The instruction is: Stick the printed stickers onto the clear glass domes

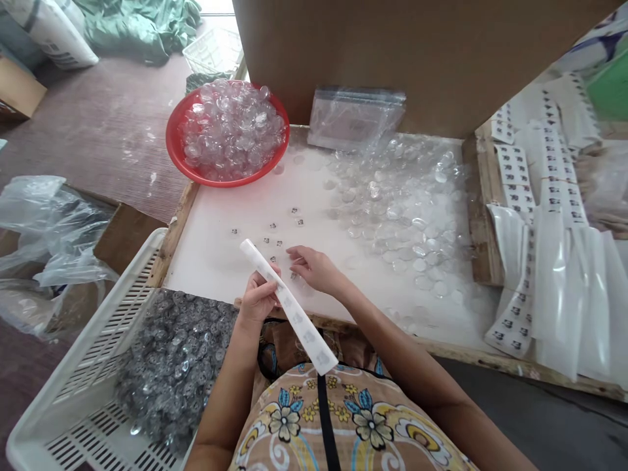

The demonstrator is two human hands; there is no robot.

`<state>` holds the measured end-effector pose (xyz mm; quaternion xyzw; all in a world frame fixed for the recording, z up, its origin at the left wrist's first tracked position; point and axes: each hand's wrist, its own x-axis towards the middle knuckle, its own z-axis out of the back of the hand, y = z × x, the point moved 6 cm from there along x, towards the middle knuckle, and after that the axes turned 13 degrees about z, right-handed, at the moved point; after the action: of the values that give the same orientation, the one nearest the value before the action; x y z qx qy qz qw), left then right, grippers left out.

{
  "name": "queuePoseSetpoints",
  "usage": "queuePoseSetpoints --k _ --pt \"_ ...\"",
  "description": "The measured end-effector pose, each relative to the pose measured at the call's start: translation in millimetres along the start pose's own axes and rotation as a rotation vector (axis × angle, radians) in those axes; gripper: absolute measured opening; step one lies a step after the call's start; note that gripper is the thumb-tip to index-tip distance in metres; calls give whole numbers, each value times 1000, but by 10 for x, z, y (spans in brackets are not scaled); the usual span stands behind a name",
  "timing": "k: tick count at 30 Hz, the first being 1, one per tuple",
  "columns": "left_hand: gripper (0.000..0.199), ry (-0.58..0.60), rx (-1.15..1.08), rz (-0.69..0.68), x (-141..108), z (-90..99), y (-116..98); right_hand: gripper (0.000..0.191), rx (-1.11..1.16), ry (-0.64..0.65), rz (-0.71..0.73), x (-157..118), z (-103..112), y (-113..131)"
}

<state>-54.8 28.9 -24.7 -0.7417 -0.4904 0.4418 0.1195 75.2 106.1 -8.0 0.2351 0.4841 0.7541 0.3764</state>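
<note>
One strip passes through the pinched left grip; right grip curled, contents unclear.

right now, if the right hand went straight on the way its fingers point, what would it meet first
Probably the small dark-printed piece just past the fingertips of the right hand, lying on the white tabletop; the hand's height is unclear, so it might pass above.

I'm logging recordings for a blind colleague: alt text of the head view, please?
A person's left hand holds a white printed strip over a pale tabletop, the right hand beside it near small printed pieces. Loose clear discs lie at right; a red bowl of them stands upper left, a white crate of dark discs lower left.
</note>
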Motion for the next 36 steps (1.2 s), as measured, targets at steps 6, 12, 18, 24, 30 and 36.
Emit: queuePoseSetpoints --k 6,12,18,24,30,36 --pt "43 103 -131 -14 -6 75 -23 23 253 -157 163 -29 100 207" --pt "46 134 -145 -1 -8 44 -41 24 224 -127 284 -114 187 533" --pt "32 0 -26 30 50 -16 6 26 27 53 504 -209 128 794" --pt "32 -182 115 -113 163 -3 -59 25 83 24 148 -166 277 458" --pt "35 -238 284 -117 184 -129 -31 17 40 -68 14 -248 331 262" --pt "34 -338 361 -42 249 4 21 11 121 -226 -54 -271 297 156"
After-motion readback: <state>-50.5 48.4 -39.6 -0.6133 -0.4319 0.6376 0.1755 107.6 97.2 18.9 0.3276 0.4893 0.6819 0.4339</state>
